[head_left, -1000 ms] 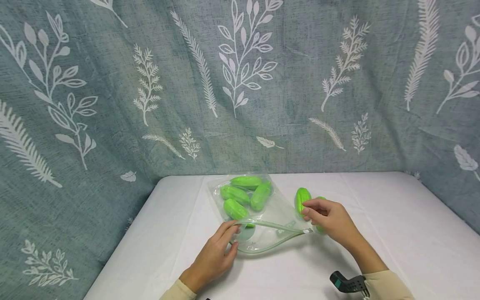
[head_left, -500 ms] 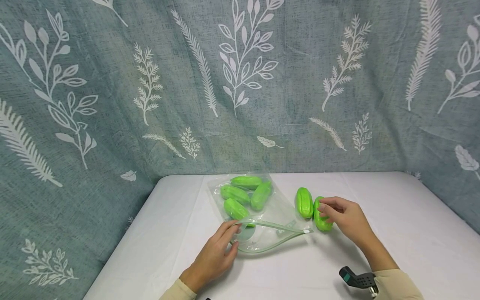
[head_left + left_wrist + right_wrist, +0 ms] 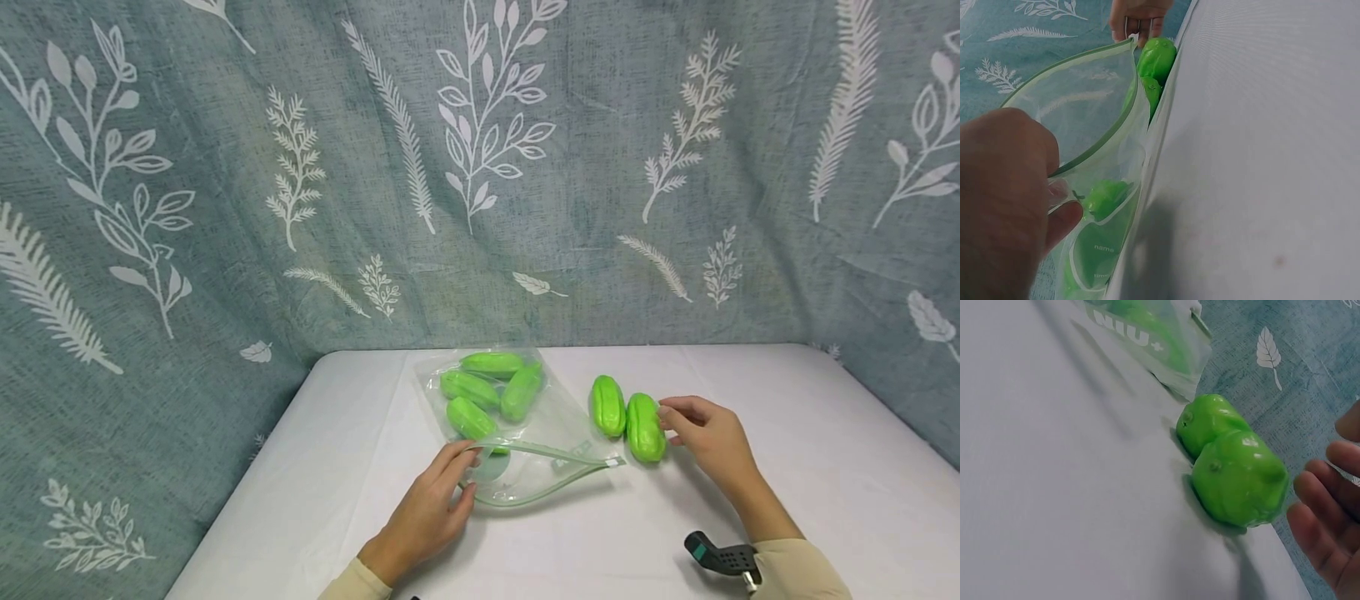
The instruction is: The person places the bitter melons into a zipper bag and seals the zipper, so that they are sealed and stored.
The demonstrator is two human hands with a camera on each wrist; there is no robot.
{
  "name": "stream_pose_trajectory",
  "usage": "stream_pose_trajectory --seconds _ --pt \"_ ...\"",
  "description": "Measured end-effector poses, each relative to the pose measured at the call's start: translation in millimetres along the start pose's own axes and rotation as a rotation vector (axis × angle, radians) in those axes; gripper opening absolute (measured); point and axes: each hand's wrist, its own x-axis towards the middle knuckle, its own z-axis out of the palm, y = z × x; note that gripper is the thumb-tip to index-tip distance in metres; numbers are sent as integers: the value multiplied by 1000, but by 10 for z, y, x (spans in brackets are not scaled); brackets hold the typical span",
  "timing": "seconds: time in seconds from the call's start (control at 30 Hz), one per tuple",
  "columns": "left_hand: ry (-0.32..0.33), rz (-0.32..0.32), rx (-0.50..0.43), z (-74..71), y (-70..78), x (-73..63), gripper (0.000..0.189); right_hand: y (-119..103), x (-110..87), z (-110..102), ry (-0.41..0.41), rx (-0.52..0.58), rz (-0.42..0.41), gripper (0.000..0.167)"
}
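Observation:
At the table's middle lies a clear zip bag (image 3: 555,417) with a green zip edge, its mouth held apart. Several bright green, ridged, cucumber-like vegetables (image 3: 470,388) show through its plastic. My left hand (image 3: 427,508) grips the left end of the mouth; in the left wrist view, plastic shows between thumb and finger. Two more such vegetables sit side by side right of the bag, a left one (image 3: 608,407) and a right one (image 3: 646,428). Beside the right one is my right hand (image 3: 708,433), fingers loosely bent; the right wrist view shows a gap between fingertips (image 3: 1302,515) and vegetable.
A white cloth (image 3: 570,550) covers the table. Behind it and at the sides hangs a blue-green curtain (image 3: 585,167) with white leaf prints. A black wrist device (image 3: 720,557) is at the right sleeve.
My right hand has moved right, away from the left loose vegetable, past the right one to its far side. Left hand and bag have stayed in place.

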Motion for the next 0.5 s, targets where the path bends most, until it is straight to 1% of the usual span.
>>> stream_pose_trajectory --seconds 0.1,0.23,0.37,0.5 --pt "4 1 -3 -7 0 2 50 35 12 7 19 -34 32 38" --pt "11 3 -8 -2 -3 -6 51 116 26 38 -4 -93 96 45" --pt "-1 -6 -9 8 -6 -11 51 163 17 70 -65 -136 136 58" --pt "-10 -19 -6 8 -11 -18 50 161 1 96 -135 -145 158 74"
